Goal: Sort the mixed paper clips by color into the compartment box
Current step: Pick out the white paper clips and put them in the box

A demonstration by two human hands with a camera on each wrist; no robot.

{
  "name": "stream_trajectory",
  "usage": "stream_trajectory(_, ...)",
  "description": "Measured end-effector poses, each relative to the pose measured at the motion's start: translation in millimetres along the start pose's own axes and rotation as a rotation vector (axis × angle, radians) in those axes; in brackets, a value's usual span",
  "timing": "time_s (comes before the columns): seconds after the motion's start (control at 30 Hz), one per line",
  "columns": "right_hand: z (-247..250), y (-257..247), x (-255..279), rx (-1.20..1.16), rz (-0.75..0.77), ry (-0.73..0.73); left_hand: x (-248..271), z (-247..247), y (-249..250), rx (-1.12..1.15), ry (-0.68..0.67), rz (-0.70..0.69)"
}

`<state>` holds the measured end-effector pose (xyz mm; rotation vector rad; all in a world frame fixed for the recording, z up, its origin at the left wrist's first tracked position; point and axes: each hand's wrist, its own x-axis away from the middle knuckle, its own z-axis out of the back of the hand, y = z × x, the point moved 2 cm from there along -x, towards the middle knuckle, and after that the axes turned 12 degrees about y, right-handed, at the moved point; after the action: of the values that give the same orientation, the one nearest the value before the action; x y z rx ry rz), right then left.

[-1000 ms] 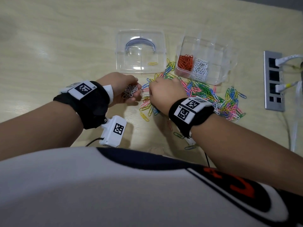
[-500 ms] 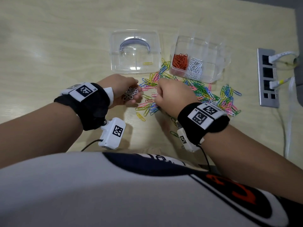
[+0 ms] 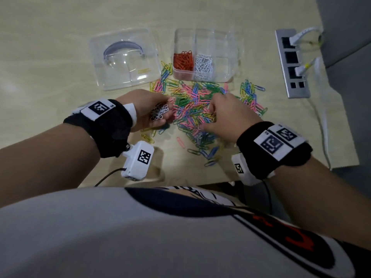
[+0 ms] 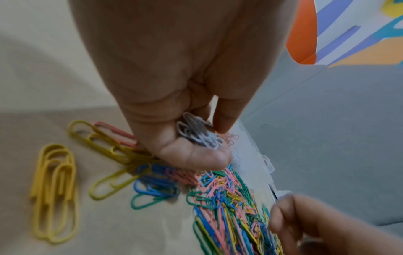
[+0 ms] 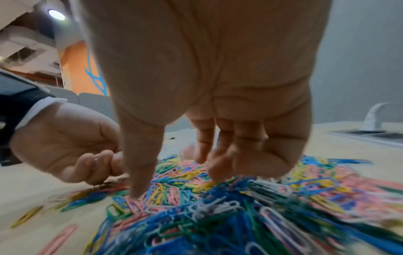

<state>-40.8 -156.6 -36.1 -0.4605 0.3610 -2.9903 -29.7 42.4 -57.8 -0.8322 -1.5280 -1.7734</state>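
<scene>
Step in hand: collecting white clips. The left hand (image 3: 147,109) cups a bunch of white paper clips (image 3: 159,114); the right hand (image 3: 224,117), fingers loosely curled and empty, probes the mixed pile (image 3: 192,109). Next: pinch another white clip, then transfer to the compartment box (image 3: 230,77).

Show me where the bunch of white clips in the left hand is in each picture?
Head: white clips left of centre, cupped in the left hand.
Left wrist: middle, between thumb and fingers.
Right wrist: mostly hidden; one glint between the left hand's fingers, at the left.
Shared landmark: the mixed pile, beside that hand in all three.
</scene>
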Motion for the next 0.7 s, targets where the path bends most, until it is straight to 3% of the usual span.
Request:
stream_trajectory(0.13,-13,13,18,0.045,-0.052,-0.149,-2,-8,3,-0.021,-0.014,-0.006)
stream_trajectory(0.3,-22,10,18,-0.033,-0.036,0.085,0,-16,4,-0.074,-0.007,-0.033)
stream_trajectory(0.53,-15,9,9,-0.072,0.087,0.224,2,-18,1,-0.075,-0.002,-0.039)
stream_trajectory(0.7,-27,0,4,0.016,0.190,0.122,1,-18,-2,-0.067,0.011,-0.039)
